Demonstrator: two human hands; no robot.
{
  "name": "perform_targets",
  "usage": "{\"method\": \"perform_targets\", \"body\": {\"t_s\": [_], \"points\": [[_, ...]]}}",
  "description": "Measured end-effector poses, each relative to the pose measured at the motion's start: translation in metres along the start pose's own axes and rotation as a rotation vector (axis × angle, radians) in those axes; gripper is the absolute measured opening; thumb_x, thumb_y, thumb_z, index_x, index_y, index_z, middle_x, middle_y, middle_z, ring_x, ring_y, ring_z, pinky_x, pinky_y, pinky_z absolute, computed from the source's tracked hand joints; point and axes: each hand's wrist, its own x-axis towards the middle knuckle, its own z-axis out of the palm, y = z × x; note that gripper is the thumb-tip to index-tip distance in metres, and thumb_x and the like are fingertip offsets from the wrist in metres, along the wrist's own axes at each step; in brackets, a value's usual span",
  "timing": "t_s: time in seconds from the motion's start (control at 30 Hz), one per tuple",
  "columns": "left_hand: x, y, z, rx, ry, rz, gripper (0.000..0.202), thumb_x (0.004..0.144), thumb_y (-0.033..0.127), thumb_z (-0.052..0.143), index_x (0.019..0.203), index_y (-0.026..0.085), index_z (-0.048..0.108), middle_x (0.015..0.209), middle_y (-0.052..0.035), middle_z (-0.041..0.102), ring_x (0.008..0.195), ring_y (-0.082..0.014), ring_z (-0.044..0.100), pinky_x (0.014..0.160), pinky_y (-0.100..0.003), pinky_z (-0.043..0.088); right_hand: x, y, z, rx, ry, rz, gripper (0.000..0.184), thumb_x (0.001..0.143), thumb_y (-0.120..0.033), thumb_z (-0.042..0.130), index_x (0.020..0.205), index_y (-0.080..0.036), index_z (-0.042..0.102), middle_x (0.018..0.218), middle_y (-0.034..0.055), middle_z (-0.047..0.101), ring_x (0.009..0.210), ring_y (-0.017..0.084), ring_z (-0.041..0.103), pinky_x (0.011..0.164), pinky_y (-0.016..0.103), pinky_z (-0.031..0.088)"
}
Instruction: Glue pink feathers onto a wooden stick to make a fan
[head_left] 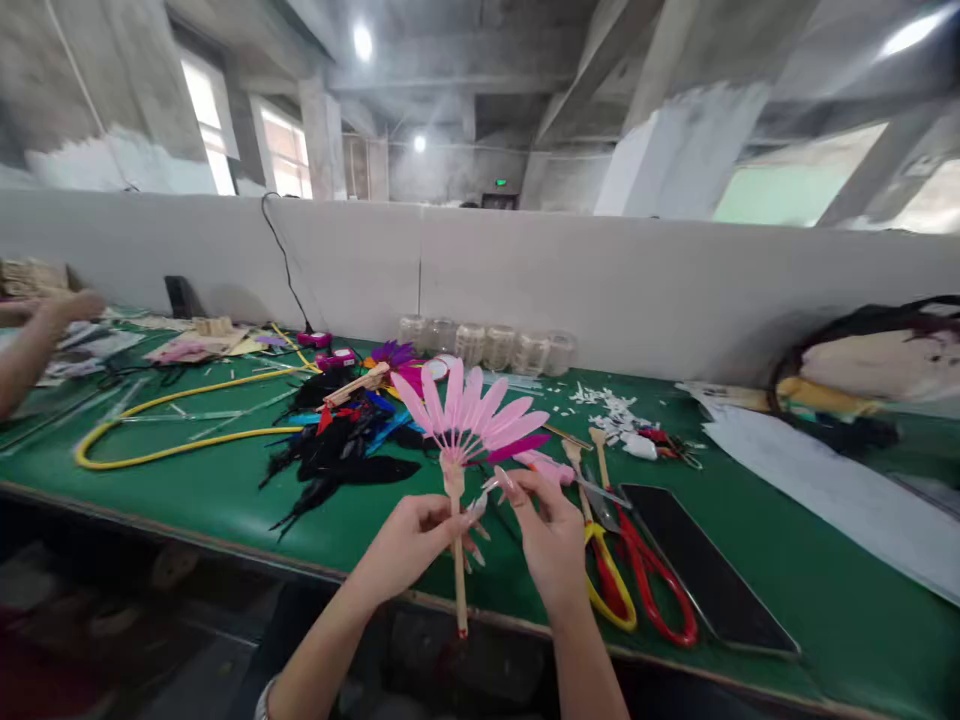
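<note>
My left hand [409,545] grips the wooden stick [458,570] of a feather fan, holding it upright above the green table [840,620]. The fan's pink feathers [469,415] spread out from the stick's top. My right hand [547,530] is beside the fan, its long-nailed fingers pinching what looks like the white quill of a loose pink feather [541,464]. Part of that quill is hidden by my fingers.
Red-handled scissors [656,590] and yellow-handled scissors [609,590] lie right of my hands, beside a black slab [709,570]. Black feathers [337,465], a yellow hose [180,420] and glass jars [487,348] lie farther off. A co-worker's hand [71,308] reaches in at left.
</note>
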Motion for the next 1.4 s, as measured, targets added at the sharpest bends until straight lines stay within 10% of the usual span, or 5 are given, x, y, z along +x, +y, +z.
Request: {"method": "perform_targets", "body": {"t_s": [0.43,0.87,1.07,1.2,1.4], "points": [[0.01,-0.021,-0.043,-0.552,0.391,-0.131,0.041,0.054,0.044,0.074,0.079,0.011,0.068,0.06,-0.0008,0.061,0.052,-0.0079,0.054,0.047,-0.017,0.037,-0.002,-0.005,-0.002,0.264,-0.137,0.033,0.027,0.079,-0.04,0.051,0.062,-0.019,0.051,0.059,-0.0015,0.049,0.059,0.011,0.045,0.059,0.025,0.039],[0.001,-0.009,-0.041,-0.237,0.091,-0.043,0.033,0.073,0.041,0.06,0.084,0.011,0.067,0.061,-0.002,0.06,0.057,-0.0097,0.052,0.052,-0.019,0.037,-0.005,-0.012,-0.003,-0.066,-0.431,0.134,0.039,0.083,-0.046,0.041,0.056,-0.018,0.048,0.051,-0.0021,0.049,0.048,0.01,0.043,0.049,0.023,0.034],[0.001,-0.009,-0.039,-0.171,0.072,-0.049,0.036,0.072,0.044,0.059,0.082,0.011,0.066,0.062,-0.0025,0.061,0.057,-0.0105,0.052,0.054,-0.021,0.039,-0.005,-0.008,-0.016,-0.403,-0.473,0.07,0.016,0.07,-0.037,0.06,0.075,-0.023,0.066,0.078,0.0004,0.064,0.068,0.016,0.055,0.062,0.026,0.04],[0.0,-0.011,-0.039,-0.125,0.034,-0.053,0.038,0.074,0.046,0.057,0.084,0.01,0.064,0.063,-0.0028,0.061,0.057,-0.0115,0.053,0.055,-0.023,0.041,-0.005,-0.007,-0.032,-0.529,-0.541,0.051,0.041,0.064,-0.034,0.066,0.104,-0.028,0.06,0.095,0.0012,0.064,0.084,0.019,0.056,0.075,0.031,0.042],[-0.001,-0.008,-0.032,-0.11,-0.043,-0.066,0.033,0.075,0.044,0.055,0.082,0.012,0.063,0.065,-0.0017,0.062,0.058,-0.0117,0.055,0.061,-0.025,0.045,0.0,-0.009,-0.041,-0.674,-0.5,-0.023,0.026,0.079,-0.04,0.048,0.065,-0.027,0.067,0.095,0.0005,0.064,0.093,0.022,0.054,0.084,0.036,0.037]]}}
